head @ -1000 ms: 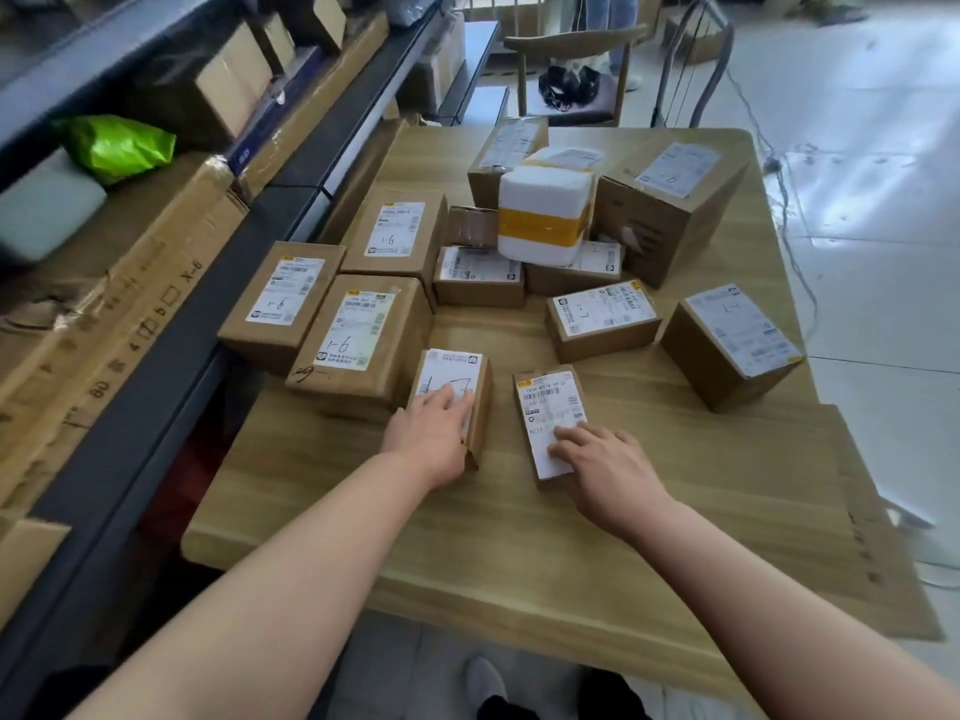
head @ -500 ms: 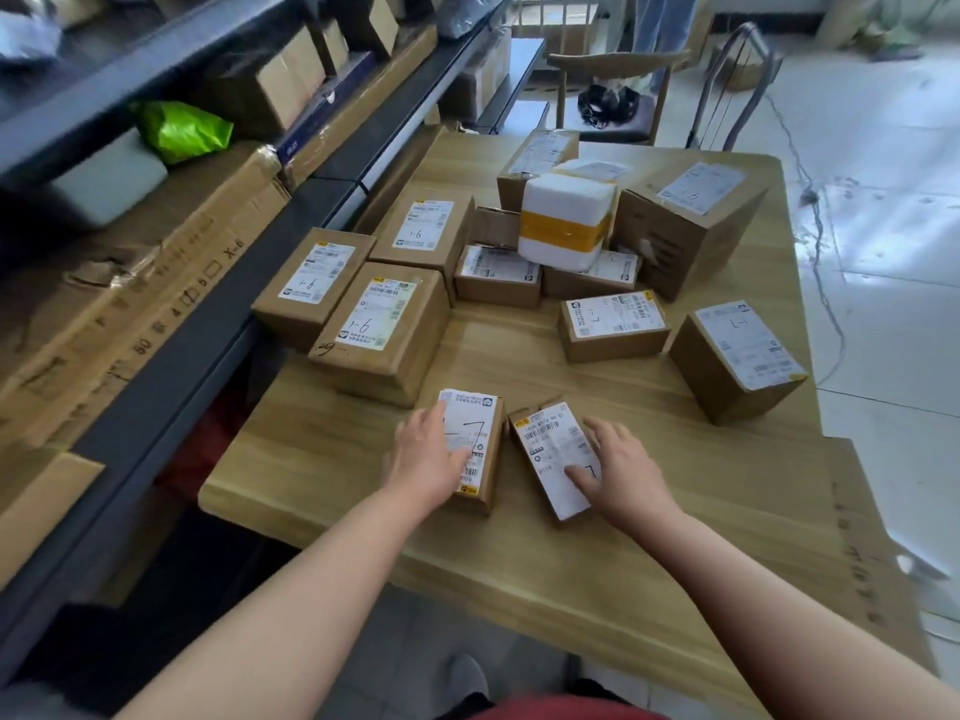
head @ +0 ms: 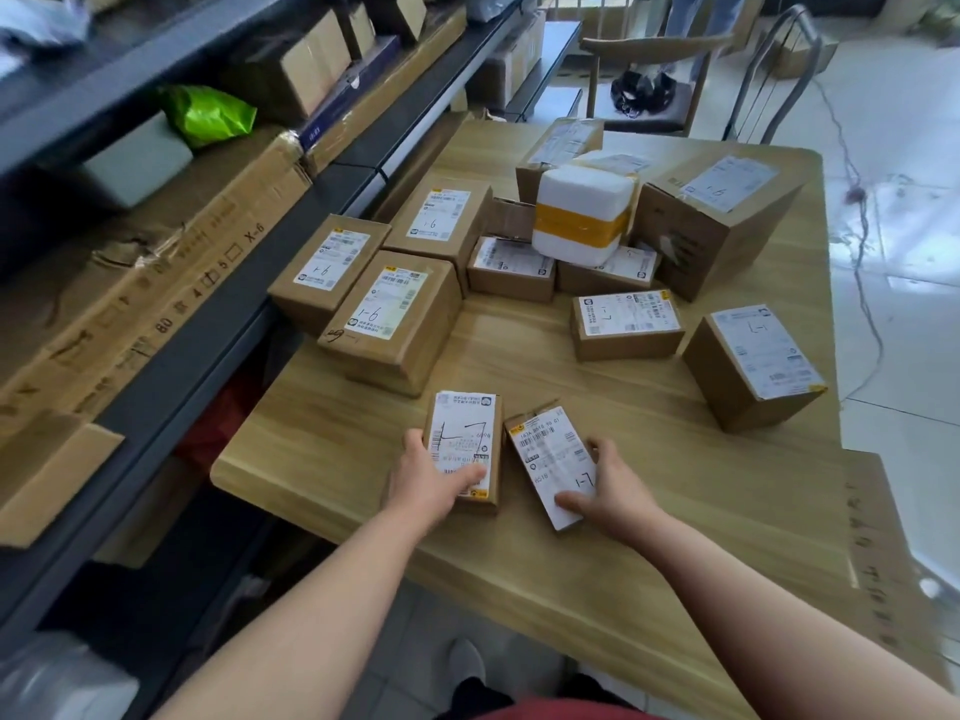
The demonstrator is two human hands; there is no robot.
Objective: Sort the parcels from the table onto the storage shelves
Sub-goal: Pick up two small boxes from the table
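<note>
Two small brown parcels with white labels lie side by side near the front of the wooden table (head: 649,537). My left hand (head: 428,483) grips the left small parcel (head: 465,439), thumb across its label and fingers down its left side. My right hand (head: 610,491) holds the right small parcel (head: 548,454), thumb on the label, fingers curled along its right edge. Both labels carry a handwritten "1-7". Further back lie several more labelled cartons, some marked "1-6" (head: 395,317), and a white foam box (head: 584,213) with yellow tape.
Dark metal storage shelves (head: 171,366) run along the left, holding flat cartons, a green bag (head: 208,114) and boxes. A wooden chair (head: 652,70) stands beyond the table. A cardboard sheet (head: 878,563) overhangs the table's right edge. White tiled floor lies to the right.
Both hands pulled the two small parcels toward the table's front edge and closed around them; earlier they lay flat on the labels. The view shifted closer to the shelves.
</note>
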